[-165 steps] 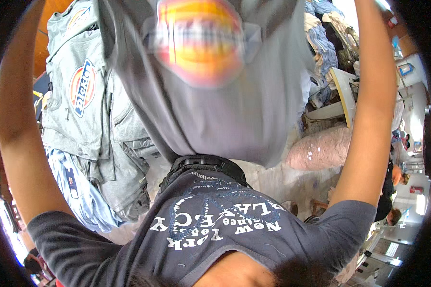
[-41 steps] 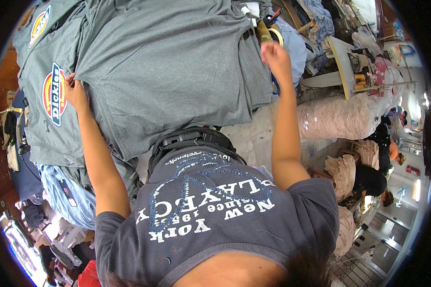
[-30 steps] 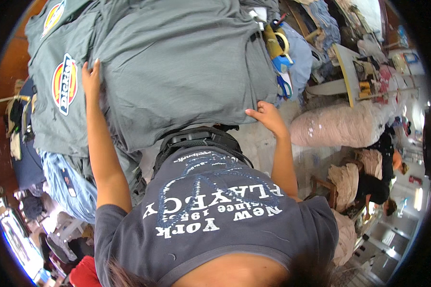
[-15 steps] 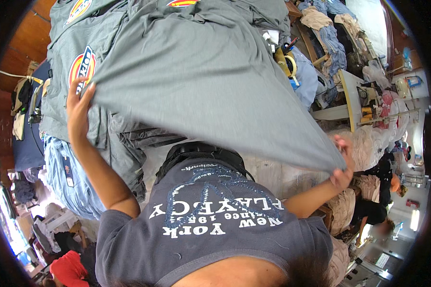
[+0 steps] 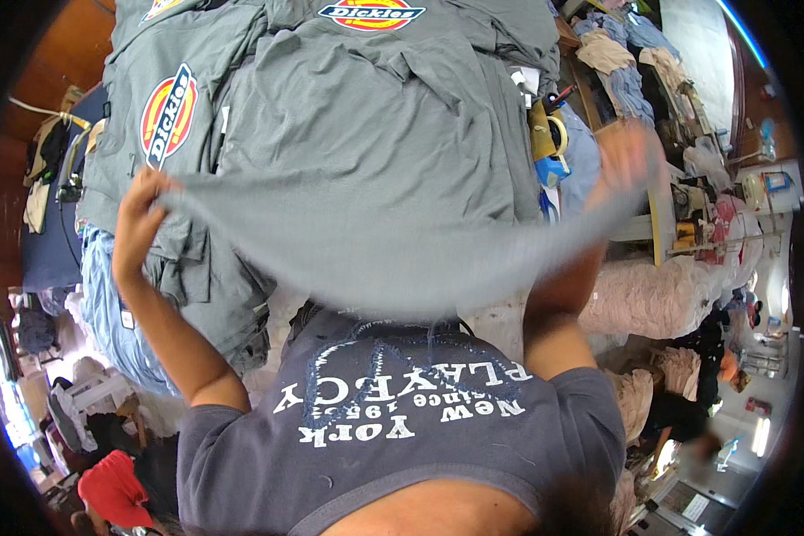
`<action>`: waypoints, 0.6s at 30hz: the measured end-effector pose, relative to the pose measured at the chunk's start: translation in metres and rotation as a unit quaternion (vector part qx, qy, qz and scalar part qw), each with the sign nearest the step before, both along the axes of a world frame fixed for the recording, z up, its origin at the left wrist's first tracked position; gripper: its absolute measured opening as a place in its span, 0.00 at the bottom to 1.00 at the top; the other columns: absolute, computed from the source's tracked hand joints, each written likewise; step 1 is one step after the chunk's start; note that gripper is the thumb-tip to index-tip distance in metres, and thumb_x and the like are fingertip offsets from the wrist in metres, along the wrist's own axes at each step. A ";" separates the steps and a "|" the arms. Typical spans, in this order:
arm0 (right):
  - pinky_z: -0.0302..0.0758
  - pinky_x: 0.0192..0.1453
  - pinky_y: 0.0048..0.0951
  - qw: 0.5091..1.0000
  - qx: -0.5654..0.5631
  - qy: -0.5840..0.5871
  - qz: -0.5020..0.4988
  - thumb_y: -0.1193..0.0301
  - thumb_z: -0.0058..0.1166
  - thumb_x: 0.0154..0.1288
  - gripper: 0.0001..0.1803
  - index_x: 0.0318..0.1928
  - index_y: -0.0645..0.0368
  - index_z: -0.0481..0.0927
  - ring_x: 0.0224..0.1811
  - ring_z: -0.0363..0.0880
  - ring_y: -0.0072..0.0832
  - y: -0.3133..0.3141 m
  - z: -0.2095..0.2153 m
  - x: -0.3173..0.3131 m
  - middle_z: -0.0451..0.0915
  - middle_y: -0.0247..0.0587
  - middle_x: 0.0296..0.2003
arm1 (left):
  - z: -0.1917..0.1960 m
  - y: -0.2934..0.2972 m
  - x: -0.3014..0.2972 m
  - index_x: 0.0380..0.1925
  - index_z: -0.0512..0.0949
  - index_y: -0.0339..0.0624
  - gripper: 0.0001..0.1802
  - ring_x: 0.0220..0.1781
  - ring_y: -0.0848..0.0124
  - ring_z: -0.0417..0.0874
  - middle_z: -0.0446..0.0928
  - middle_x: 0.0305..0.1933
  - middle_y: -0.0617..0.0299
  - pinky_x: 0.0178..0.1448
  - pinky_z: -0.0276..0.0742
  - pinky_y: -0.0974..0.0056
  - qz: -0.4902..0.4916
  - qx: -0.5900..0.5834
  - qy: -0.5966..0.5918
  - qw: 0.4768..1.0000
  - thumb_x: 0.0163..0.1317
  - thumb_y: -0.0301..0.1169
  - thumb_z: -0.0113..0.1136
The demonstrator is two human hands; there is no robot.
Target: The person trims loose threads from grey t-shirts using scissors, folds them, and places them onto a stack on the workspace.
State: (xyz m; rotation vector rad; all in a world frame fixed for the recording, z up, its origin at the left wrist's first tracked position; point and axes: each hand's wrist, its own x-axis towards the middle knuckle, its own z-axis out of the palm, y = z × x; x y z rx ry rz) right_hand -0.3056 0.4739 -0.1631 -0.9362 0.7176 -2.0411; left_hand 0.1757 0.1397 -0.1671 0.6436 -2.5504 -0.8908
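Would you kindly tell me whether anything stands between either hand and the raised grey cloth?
Nothing visible does. The left hand grips one end of the grey cloth directly; the other end runs up to the right hand, which is too blurred to show its exact grip.

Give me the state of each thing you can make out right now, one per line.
Left hand: closed on the cloth edge
Right hand: raised, blurred, holding the other end
Gray shirt: edge lifted, sagging between the hands
Logo shirt on the left: laid out, wrinkled
Tape roll: not held
Pink bundle: wrapped in clear plastic
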 end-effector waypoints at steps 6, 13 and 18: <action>0.66 0.50 0.27 0.912 0.408 0.042 0.028 0.51 0.45 0.61 0.27 0.45 0.64 0.71 0.46 0.70 0.26 -0.055 -0.058 -0.009 0.74 0.39 0.43 | -0.071 -0.044 -0.052 0.36 0.76 0.38 0.12 0.34 0.82 0.70 0.74 0.31 0.71 0.43 0.62 0.77 0.133 0.250 0.083 0.955 0.57 0.35 0.56; 0.70 0.36 0.19 0.871 0.477 0.119 0.007 0.65 0.60 0.51 0.23 0.45 0.61 0.71 0.36 0.73 0.17 0.027 -0.094 -0.001 0.75 0.32 0.39 | -0.086 -0.041 -0.055 0.33 0.77 0.42 0.20 0.30 0.82 0.71 0.75 0.30 0.72 0.39 0.63 0.75 0.199 0.341 0.133 0.909 0.58 0.48 0.51; 0.71 0.44 0.32 0.981 0.173 -0.005 -0.087 0.69 0.54 0.56 0.14 0.43 0.55 0.72 0.40 0.74 0.27 0.031 -0.017 -0.054 0.76 0.35 0.40 | 0.008 -0.071 -0.058 0.39 0.74 0.37 0.23 0.41 0.75 0.73 0.75 0.39 0.63 0.47 0.65 0.66 0.097 0.262 0.291 0.915 0.60 0.47 0.48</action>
